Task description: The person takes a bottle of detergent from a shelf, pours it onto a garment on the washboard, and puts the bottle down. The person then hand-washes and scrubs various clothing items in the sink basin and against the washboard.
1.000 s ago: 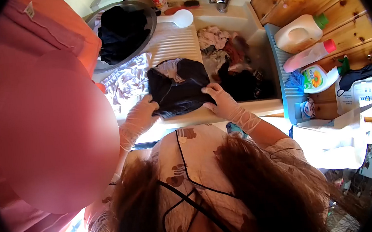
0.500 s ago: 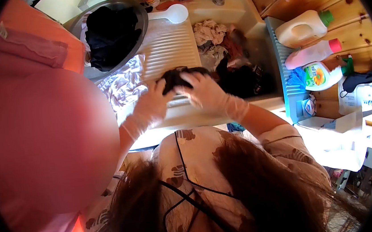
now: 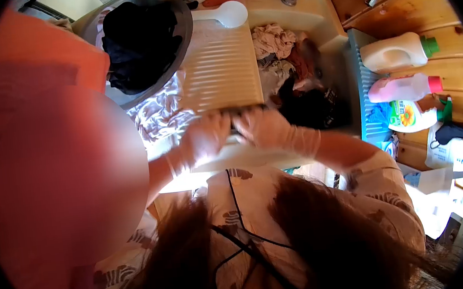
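Observation:
Both gloved hands are side by side at the front edge of the ribbed washboard. My left hand is closed on a bunched dark cloth, and my right hand grips the same cloth. Little of the cloth shows between and above the fingers, which are blurred. Beside my left hand lies a crumpled white patterned cloth. To the right of my right hand, the sink basin holds dark clothes and pale clothes in water.
A metal basin with black clothes stands at the back left, near a white scoop. Several bottles, one with a green cap, line a blue rack at right. A person in pink and orange stands at left.
The dark cloth, spread out between my hands a second ago, is now bunched up. My hands have come together and closed around it, and the view has shifted slightly.

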Demonstrator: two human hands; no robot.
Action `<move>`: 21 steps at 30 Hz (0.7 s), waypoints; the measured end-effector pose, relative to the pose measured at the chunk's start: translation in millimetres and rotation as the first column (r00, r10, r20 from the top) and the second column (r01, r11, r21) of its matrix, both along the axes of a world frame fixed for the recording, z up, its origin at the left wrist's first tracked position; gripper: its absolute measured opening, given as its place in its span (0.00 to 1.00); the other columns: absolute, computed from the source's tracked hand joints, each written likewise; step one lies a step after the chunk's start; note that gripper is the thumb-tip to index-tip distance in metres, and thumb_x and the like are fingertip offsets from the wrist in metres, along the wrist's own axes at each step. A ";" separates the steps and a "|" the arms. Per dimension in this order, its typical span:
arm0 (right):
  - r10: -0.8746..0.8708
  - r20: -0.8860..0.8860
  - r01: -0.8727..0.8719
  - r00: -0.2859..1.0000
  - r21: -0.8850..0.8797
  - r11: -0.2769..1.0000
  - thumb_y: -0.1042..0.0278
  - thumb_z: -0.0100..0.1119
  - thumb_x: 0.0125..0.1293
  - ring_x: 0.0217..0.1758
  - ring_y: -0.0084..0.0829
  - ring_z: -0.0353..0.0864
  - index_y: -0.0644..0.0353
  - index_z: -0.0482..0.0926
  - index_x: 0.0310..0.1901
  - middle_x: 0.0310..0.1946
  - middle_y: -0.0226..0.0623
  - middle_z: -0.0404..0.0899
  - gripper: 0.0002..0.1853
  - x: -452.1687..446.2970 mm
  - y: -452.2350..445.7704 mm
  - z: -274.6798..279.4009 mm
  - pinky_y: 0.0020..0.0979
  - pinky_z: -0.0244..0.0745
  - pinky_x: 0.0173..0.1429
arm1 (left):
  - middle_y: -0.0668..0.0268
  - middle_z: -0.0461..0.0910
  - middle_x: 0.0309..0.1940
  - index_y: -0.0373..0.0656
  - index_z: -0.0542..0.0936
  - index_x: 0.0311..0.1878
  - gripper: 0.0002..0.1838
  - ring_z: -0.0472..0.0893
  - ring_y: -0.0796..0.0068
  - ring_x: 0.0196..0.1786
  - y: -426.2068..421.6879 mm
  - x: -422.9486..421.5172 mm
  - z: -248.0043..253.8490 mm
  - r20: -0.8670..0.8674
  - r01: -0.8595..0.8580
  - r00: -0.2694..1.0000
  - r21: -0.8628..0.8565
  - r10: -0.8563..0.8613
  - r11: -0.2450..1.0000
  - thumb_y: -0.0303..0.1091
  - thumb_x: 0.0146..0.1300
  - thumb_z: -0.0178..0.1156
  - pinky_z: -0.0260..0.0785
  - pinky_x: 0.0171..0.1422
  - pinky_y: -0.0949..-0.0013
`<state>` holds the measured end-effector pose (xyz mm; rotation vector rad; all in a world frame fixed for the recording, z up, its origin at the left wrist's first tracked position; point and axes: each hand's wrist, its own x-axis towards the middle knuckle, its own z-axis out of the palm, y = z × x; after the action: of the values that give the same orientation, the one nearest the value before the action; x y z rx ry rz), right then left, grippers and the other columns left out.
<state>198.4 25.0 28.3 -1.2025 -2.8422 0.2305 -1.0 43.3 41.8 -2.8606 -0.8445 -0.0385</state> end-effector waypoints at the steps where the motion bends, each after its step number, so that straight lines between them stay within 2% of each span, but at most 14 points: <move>1: 0.121 0.083 -0.111 0.989 -0.115 0.987 0.64 0.57 0.57 0.33 0.45 0.82 0.69 0.74 0.48 0.36 0.48 0.80 0.20 3.5 -7.6 -1.3 0.41 0.81 0.34 | 0.56 0.80 0.35 0.36 0.77 0.36 0.11 0.81 0.59 0.35 -8.2 -2.3 -8.4 0.017 0.026 1.000 -0.265 -0.022 0.964 0.34 0.60 0.50 0.76 0.53 0.55; 3: -0.178 0.048 0.183 0.983 -0.166 0.969 0.66 0.56 0.58 0.34 0.46 0.82 0.65 0.76 0.42 0.35 0.48 0.81 0.14 -15.2 46.0 -2.3 0.40 0.79 0.37 | 0.60 0.77 0.29 0.42 0.76 0.34 0.07 0.78 0.64 0.29 34.5 20.6 -36.2 0.074 -0.290 0.953 -0.061 0.294 0.955 0.33 0.57 0.52 0.74 0.39 0.57; 4: -0.324 0.024 0.322 0.946 -0.191 0.927 0.67 0.56 0.58 0.35 0.46 0.82 0.64 0.76 0.38 0.34 0.48 0.81 0.10 -24.5 73.3 -2.7 0.39 0.78 0.38 | 0.58 0.78 0.29 0.40 0.76 0.34 0.07 0.78 0.61 0.28 64.9 27.5 -37.4 0.022 -0.366 0.927 -0.164 0.374 0.916 0.31 0.57 0.52 0.70 0.31 0.59; 5: -0.433 -0.157 0.404 0.888 -0.185 0.896 0.69 0.55 0.62 0.25 0.34 0.78 0.62 0.78 0.37 0.27 0.43 0.80 0.07 -27.9 106.0 -29.1 0.33 0.74 0.28 | 0.55 0.80 0.33 0.38 0.76 0.38 0.09 0.78 0.58 0.27 97.8 31.1 -52.6 0.374 -0.299 0.857 -0.202 0.355 0.933 0.32 0.58 0.52 0.71 0.31 0.59; 6: -0.699 -0.224 0.425 0.679 -0.657 0.623 0.69 0.52 0.64 0.29 0.44 0.81 0.62 0.74 0.43 0.28 0.45 0.79 0.09 -42.8 113.8 43.9 0.40 0.78 0.32 | 0.54 0.80 0.34 0.38 0.76 0.36 0.08 0.79 0.57 0.28 114.8 47.9 -27.1 0.253 -0.558 0.548 -0.600 0.797 0.574 0.33 0.61 0.51 0.73 0.34 0.61; 9: -0.521 -0.137 0.436 0.842 -0.396 0.808 0.66 0.54 0.64 0.27 0.42 0.81 0.61 0.75 0.44 0.28 0.44 0.80 0.10 -24.2 95.6 15.4 0.39 0.79 0.30 | 0.48 0.80 0.35 0.39 0.77 0.35 0.09 0.82 0.54 0.34 96.5 36.1 -34.4 0.155 -0.463 0.785 -0.496 0.599 0.735 0.33 0.63 0.49 0.76 0.35 0.61; 12: 0.016 -0.058 -0.009 0.998 0.114 0.993 0.69 0.57 0.58 0.30 0.37 0.82 0.59 0.76 0.43 0.27 0.40 0.79 0.11 12.7 10.9 -12.6 0.37 0.80 0.30 | 0.47 0.80 0.34 0.40 0.78 0.34 0.09 0.83 0.55 0.38 -1.7 14.8 -7.6 -0.056 -0.161 0.987 -0.273 0.151 0.948 0.33 0.61 0.50 0.76 0.34 0.56; 13: -0.027 -0.145 0.041 0.989 0.096 0.995 0.68 0.55 0.59 0.32 0.40 0.83 0.60 0.75 0.42 0.29 0.43 0.80 0.11 12.9 15.8 -29.8 0.39 0.81 0.32 | 0.48 0.80 0.33 0.40 0.78 0.35 0.09 0.83 0.57 0.36 -12.2 12.8 -5.0 -0.035 -0.060 0.998 -0.280 0.052 0.958 0.33 0.60 0.50 0.75 0.32 0.54; 14: -0.066 -0.234 0.086 0.970 0.075 0.993 0.68 0.54 0.60 0.35 0.42 0.83 0.62 0.75 0.42 0.32 0.46 0.80 0.11 13.1 20.7 -47.1 0.40 0.81 0.34 | 0.50 0.79 0.31 0.40 0.77 0.35 0.09 0.81 0.59 0.29 10.6 17.6 -32.7 0.057 -0.080 0.995 -0.114 0.086 0.990 0.35 0.59 0.53 0.73 0.28 0.58; 15: -0.251 -0.195 0.230 0.948 -0.128 0.965 0.66 0.52 0.62 0.35 0.43 0.83 0.62 0.75 0.43 0.33 0.46 0.81 0.11 3.3 43.1 -22.5 0.40 0.81 0.36 | 0.52 0.79 0.29 0.40 0.77 0.36 0.09 0.80 0.62 0.23 33.3 22.4 -60.7 0.157 -0.127 0.980 0.043 0.119 0.991 0.37 0.59 0.56 0.70 0.23 0.62; 16: -0.429 -0.115 0.382 0.896 -0.294 0.876 0.64 0.50 0.64 0.35 0.45 0.83 0.62 0.75 0.43 0.33 0.46 0.82 0.12 -6.5 66.1 2.2 0.39 0.81 0.38 | 0.48 0.80 0.31 0.40 0.77 0.38 0.10 0.81 0.52 0.30 63.1 44.9 -44.0 0.095 -0.417 0.860 -0.437 0.502 0.797 0.36 0.60 0.55 0.73 0.33 0.54; 17: -0.508 -0.068 0.490 0.858 -0.183 0.852 0.65 0.51 0.64 0.32 0.41 0.83 0.61 0.75 0.44 0.30 0.44 0.82 0.11 -12.3 93.0 -5.6 0.39 0.80 0.36 | 0.46 0.80 0.34 0.40 0.76 0.45 0.12 0.81 0.46 0.38 95.9 59.9 -18.6 0.116 -0.431 0.802 -0.567 0.587 0.702 0.35 0.61 0.52 0.72 0.42 0.49; 18: -0.559 -0.058 0.543 0.827 -0.178 0.821 0.65 0.52 0.64 0.32 0.40 0.83 0.59 0.75 0.46 0.27 0.42 0.81 0.12 -14.3 111.8 -2.4 0.38 0.79 0.36 | 0.46 0.80 0.36 0.41 0.74 0.47 0.13 0.80 0.47 0.42 129.5 63.0 -61.4 0.168 -0.438 0.790 -0.516 0.589 0.736 0.36 0.64 0.51 0.72 0.45 0.49; 21: -0.594 -0.089 0.560 0.800 -0.246 0.791 0.64 0.50 0.66 0.33 0.42 0.83 0.59 0.75 0.46 0.30 0.43 0.82 0.12 14.2 124.6 -26.8 0.38 0.80 0.36 | 0.47 0.80 0.37 0.40 0.74 0.48 0.13 0.80 0.47 0.41 120.6 85.6 -19.5 0.125 -0.536 0.754 -0.450 0.645 0.714 0.38 0.68 0.48 0.73 0.46 0.50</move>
<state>212.6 149.6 1.5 -1.9267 -2.2064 0.5690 84.6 163.9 22.4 -2.7801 -2.0206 -0.2169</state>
